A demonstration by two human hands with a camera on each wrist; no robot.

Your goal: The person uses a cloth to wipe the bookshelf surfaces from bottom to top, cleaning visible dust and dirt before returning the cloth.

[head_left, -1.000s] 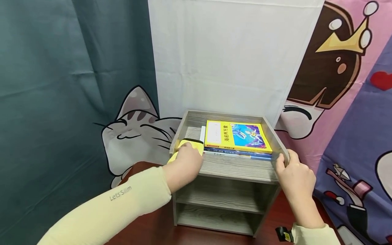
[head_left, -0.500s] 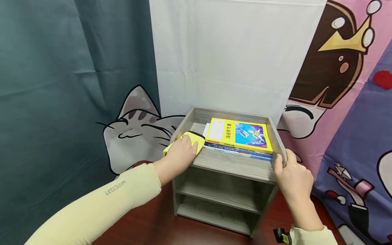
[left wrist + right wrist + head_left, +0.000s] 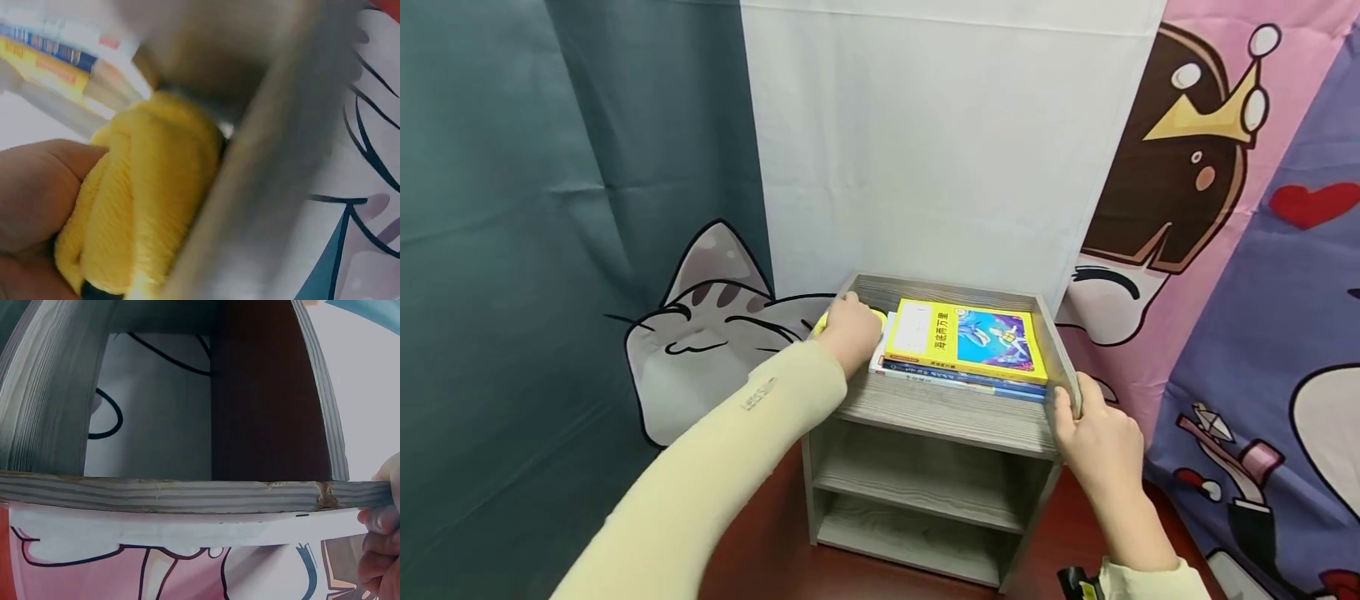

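Observation:
In the head view, my left hand (image 3: 852,335) reaches inside the left wall of a grey wood-grain shelf unit (image 3: 947,418), at its top level. It holds a bunched yellow cloth (image 3: 147,194) with dark edging, mostly hidden behind the hand in the head view. The left wrist view has the cloth up close beside the side panel (image 3: 269,162). My right hand (image 3: 1101,442) grips the front edge of the right side panel (image 3: 1056,354), its thumb inside and its fingers (image 3: 378,550) round the outside.
A yellow book (image 3: 940,337) lies on top of a blue book (image 3: 936,372) and a white one on the top shelf, right of the left hand. Two lower shelves (image 3: 917,483) are below. A white curtain (image 3: 940,150) hangs behind; printed fabric (image 3: 1292,333) hangs at right.
My left hand has moved with the cloth from the front left corner, slightly forward and down, then further back along the left wall. The right hand keeps its hold on the right panel.

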